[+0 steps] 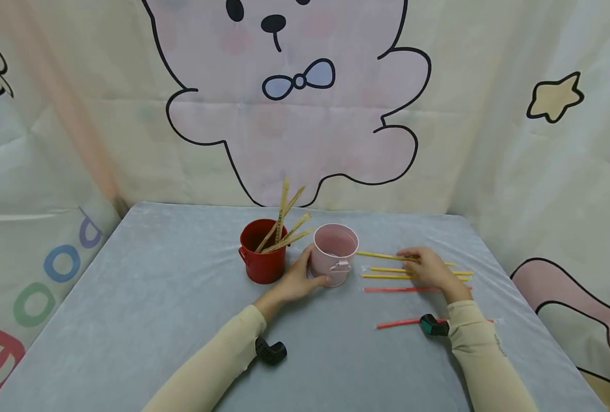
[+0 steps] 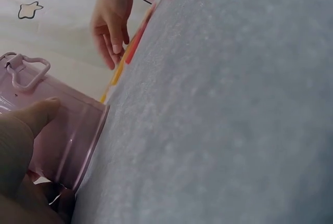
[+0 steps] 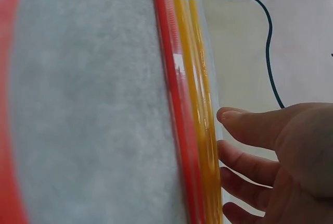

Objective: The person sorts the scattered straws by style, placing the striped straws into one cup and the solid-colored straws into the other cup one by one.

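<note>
My left hand (image 1: 296, 280) holds a small pink metal bucket (image 1: 329, 265) that stands on the table. In the left wrist view the thumb lies along the pink bucket's side (image 2: 70, 125), below its wire handle. Over to the right, my right hand (image 1: 428, 269) is at the yellow straws (image 1: 382, 255), which lie roughly side by side. In the right wrist view its thumb and fingers are parted next to the yellow straws (image 3: 200, 94). Nothing shows between them. Closer to me lie two red straws, one (image 1: 387, 289) beside the yellow ones and one (image 1: 400, 324) nearer.
Left of the pink bucket stands a red bucket (image 1: 262, 269) with several thin tan sticks (image 1: 282, 209) leaning out of it. A pale grey-blue cloth (image 1: 130, 320) covers the table. Printed curtains (image 1: 500, 114) hang behind and at both sides.
</note>
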Available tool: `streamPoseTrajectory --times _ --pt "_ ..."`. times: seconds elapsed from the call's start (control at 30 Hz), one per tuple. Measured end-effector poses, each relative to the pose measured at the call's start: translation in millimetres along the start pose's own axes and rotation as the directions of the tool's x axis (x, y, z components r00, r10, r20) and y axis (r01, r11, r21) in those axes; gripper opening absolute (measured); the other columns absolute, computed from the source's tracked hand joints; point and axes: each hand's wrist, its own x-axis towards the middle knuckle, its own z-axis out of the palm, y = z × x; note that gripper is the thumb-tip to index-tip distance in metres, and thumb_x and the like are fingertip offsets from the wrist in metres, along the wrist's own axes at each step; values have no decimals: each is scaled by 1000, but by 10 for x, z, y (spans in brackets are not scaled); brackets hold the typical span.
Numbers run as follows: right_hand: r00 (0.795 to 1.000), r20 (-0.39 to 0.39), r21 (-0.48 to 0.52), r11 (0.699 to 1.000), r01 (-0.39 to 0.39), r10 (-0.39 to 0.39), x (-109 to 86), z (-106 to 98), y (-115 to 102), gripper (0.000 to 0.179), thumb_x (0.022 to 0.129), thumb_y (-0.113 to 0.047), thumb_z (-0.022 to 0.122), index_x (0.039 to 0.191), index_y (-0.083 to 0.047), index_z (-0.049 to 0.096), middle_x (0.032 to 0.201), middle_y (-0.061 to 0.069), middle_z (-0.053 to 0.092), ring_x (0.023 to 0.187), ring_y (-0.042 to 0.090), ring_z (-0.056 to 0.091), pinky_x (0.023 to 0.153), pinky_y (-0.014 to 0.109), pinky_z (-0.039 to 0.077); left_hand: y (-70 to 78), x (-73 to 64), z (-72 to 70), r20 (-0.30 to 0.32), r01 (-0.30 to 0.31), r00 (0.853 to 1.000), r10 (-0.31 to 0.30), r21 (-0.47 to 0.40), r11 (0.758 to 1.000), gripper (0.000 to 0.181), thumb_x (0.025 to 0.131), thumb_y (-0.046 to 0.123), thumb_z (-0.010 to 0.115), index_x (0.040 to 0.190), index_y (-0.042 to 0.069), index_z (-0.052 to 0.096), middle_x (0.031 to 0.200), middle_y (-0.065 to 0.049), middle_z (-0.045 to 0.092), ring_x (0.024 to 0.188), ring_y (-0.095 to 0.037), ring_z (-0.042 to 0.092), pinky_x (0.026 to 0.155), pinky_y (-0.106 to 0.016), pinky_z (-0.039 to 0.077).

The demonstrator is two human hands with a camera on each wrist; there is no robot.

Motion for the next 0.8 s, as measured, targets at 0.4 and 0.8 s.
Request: streamPoseTrajectory --times 0.4,0.8 --pt "1000 -19 -51 999 14 -15 61 47 -7 21 94 3 63 113 8 72 114 29 71 99 35 69 83 43 58 2 19 -22 0 75 997 -75 35 997 92 91 30 75 161 16 16 164 -10 32 153 -27 30 125 -53 25" --pt "998 -50 -100 994 -46 41 27 80 -7 7 94 2 65 95 0 72 94 16 72 89 25 64 78 38 51 17 13 3 -2 45 999 -45 35 998 88 91 28 76 160 15 22 161 -9 38 150 -28 36 124 -51 30"
